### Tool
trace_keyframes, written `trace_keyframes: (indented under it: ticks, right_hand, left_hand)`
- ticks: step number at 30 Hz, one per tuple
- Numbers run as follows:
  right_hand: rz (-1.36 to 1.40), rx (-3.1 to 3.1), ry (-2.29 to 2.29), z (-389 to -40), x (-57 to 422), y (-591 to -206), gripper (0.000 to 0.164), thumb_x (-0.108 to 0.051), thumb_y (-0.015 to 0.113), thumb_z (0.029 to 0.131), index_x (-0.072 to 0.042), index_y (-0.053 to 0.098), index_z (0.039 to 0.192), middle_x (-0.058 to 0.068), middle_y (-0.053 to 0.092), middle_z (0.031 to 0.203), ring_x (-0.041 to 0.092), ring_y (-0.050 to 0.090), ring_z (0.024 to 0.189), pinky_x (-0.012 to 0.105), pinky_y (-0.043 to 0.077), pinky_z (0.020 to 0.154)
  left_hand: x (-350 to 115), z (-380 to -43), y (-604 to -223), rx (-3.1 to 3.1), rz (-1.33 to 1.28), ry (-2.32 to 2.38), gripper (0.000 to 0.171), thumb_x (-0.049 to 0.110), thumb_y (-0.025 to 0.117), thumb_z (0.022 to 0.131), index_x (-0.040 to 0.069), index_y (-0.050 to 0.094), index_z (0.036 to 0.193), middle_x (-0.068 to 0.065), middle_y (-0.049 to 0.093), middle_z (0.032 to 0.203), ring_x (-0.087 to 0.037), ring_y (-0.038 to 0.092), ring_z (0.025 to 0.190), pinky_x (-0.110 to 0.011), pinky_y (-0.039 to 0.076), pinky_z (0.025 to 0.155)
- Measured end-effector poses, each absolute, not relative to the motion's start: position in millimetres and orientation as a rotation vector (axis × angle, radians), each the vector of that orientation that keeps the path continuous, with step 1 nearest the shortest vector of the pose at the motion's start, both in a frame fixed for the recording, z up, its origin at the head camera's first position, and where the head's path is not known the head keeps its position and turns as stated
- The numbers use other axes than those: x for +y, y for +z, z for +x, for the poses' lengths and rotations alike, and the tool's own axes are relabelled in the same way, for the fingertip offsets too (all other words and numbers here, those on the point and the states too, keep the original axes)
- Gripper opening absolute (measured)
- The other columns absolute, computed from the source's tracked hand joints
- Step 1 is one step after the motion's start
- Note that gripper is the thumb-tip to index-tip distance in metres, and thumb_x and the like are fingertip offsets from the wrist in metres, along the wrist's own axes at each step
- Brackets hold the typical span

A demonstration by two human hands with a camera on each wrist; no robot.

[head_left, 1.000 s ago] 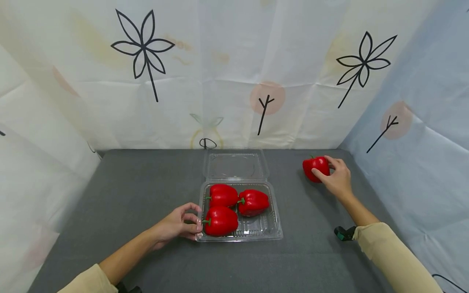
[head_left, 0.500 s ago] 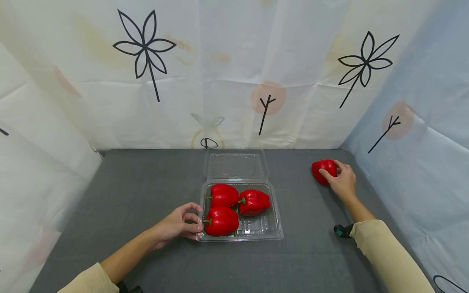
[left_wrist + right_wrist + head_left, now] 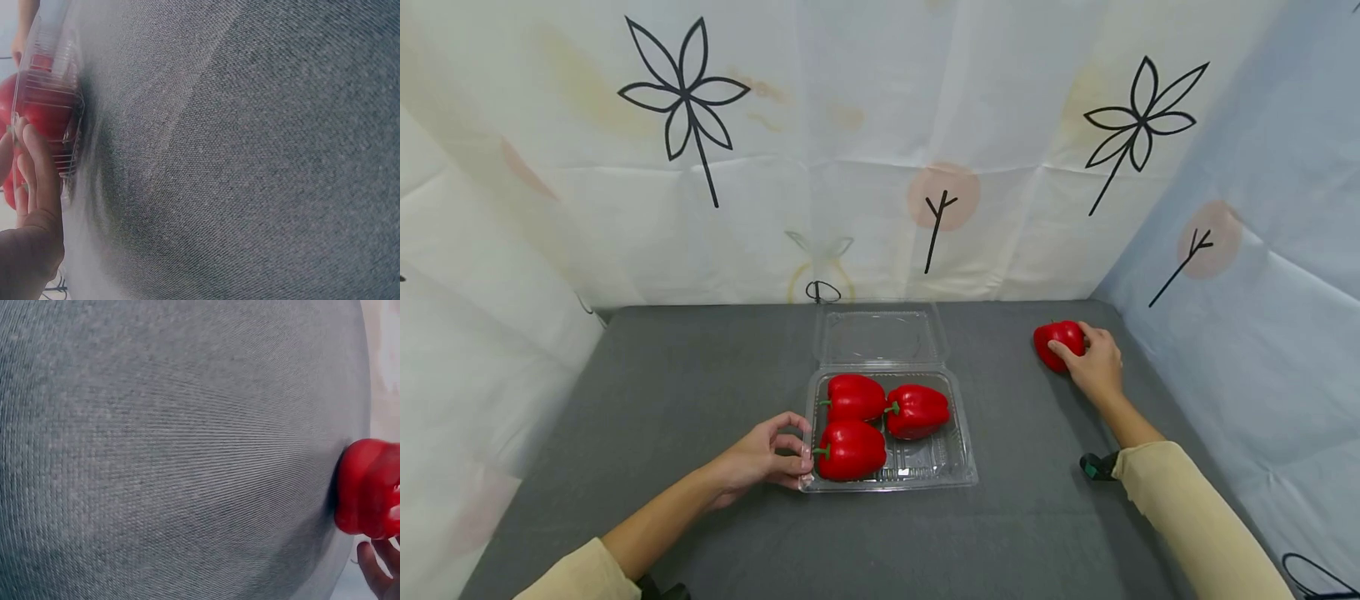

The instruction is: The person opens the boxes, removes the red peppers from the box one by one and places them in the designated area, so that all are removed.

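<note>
My left hand (image 3: 775, 454) pinches the left rim of a clear plastic clamshell container (image 3: 936, 473); its fingers and thumb also show at that rim in the left wrist view. Three red bell peppers lie in the container: one at the back left (image 3: 856, 397), one at the front left (image 3: 852, 451) and one on the right (image 3: 917, 412). Far to the right, my right hand (image 3: 1097, 364) grips a fourth red bell pepper (image 3: 1057, 345), thumb in front and fingers behind. In the right wrist view this bell pepper (image 3: 369, 487) sits against the grey cloth, with fingertips at its lower side.
The container's lid (image 3: 882, 336) lies folded back toward the rear wall. A grey cloth (image 3: 700, 358) covers the table. White printed sheets (image 3: 865, 125) close off the back and both sides. A black cable (image 3: 1311, 575) shows at the lower right.
The right hand and its bell pepper have shifted a little to the right, mostly in the first half second. The left hand has kept its place on the rim. The head view has shifted slightly.
</note>
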State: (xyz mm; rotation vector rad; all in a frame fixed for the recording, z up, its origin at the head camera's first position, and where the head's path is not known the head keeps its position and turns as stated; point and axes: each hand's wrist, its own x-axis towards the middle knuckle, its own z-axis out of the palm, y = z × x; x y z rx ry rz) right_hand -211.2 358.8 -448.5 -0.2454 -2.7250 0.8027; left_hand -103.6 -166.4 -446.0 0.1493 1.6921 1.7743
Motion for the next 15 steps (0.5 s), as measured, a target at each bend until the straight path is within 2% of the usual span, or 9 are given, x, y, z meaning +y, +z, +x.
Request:
trace_keyframes:
  ticks: [4,9,15]
  right_hand:
    - [-0.237,-2.776,0.766,-210,358,-445,0.067,-0.033,0.065,0.097,0.008,0.041,0.144,0.035,0.043,0.140,0.055,0.043,0.123,0.070,0.038,0.098]
    - [-0.169,-2.801,0.727,-208,351,-437,0.076,-0.039,0.060,0.098,0.004,0.029,0.152,0.032,0.033,0.150,0.053,0.037,0.130,0.073,0.033,0.100]
    - [0.102,-2.795,0.773,-205,328,-423,0.084,-0.037,0.067,0.095,-0.005,0.021,0.157,0.023,0.023,0.160,0.050,0.032,0.137,0.075,0.030,0.101]
  left_hand:
    - [-166,-104,-447,1.688,0.144,1.768,0.048,0.004,0.072,0.090,-0.001,0.040,0.125,-0.008,0.066,0.090,-0.022,0.069,0.077,-0.039,0.060,0.074]
    - [-166,-105,-447,1.693,0.129,1.764,0.050,0.005,0.073,0.089,-0.001,0.040,0.125,-0.008,0.066,0.090,-0.022,0.069,0.077,-0.039,0.060,0.074]
    - [-167,-104,-446,1.698,0.135,1.772,0.048,0.004,0.073,0.089,0.000,0.040,0.125,-0.008,0.065,0.090,-0.022,0.068,0.076,-0.038,0.060,0.073]
